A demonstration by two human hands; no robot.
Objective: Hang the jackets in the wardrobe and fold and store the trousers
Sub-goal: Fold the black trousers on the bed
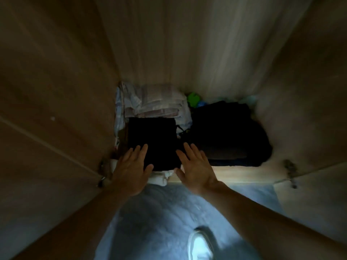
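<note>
Your left hand [131, 166] and right hand [195, 167] are both spread flat and gripping nothing, 1 at each near corner of the folded black trousers [153, 141]. Those trousers lie on the wardrobe floor [234, 174], just in front of 1 pale striped stack [159, 102], with 1 dark heap [227, 132] to their right. This pair looks stored. No jackets show, so hanging can't be judged.

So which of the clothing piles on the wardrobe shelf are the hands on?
The flat black folded garment at front left, between the left hand and right hand, ahead of the pale striped stack and left of the dark heap.
</note>
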